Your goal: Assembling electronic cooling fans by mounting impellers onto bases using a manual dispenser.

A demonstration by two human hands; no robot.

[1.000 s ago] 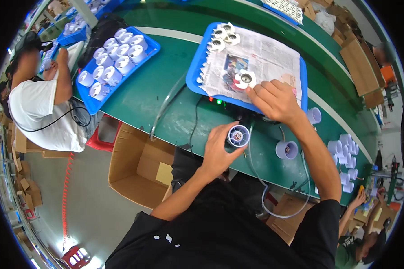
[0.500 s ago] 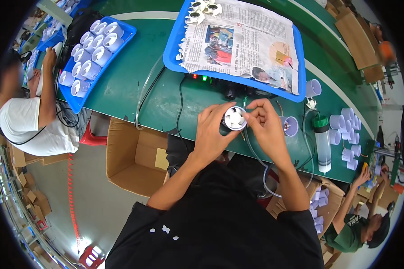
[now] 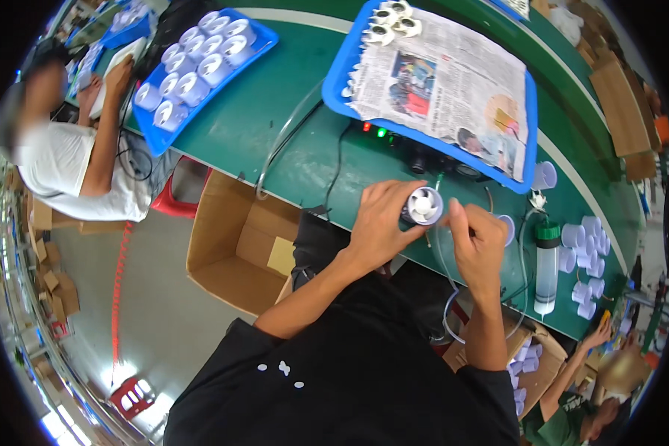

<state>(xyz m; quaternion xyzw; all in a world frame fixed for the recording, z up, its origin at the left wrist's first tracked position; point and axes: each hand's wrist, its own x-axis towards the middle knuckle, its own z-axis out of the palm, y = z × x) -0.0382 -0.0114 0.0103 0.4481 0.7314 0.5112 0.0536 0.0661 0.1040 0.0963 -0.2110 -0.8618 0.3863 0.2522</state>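
Note:
My left hand point(image 3: 379, 227) is wrapped round a small pale cylindrical housing, with a white fan wheel point(image 3: 424, 206) facing up at its open end. Just right of it is my right hand point(image 3: 481, 241), apart from the housing, its fingers curled in and the thumb raised; whether anything is inside them is hidden. Partly behind that hand a lilac cup point(image 3: 508, 229) shows on the green table point(image 3: 305, 178). Clear tubing point(image 3: 444, 260) runs down beside my hands.
A blue tray lined with newspaper point(image 3: 453, 82) holds white fan wheels point(image 3: 380, 33) beyond my hands. Another blue tray point(image 3: 160, 141) carries several filled cups. At right stand a green-capped syringe-like tube point(image 3: 546, 267) and several lilac cups point(image 3: 589, 241). Co-workers sit on both sides; an open carton point(image 3: 223, 253) lies below the table edge.
My right hand has come off the fan wheel's rim and moved right, its fingers curling. The left hand still holds the housing. The whole view has shifted.

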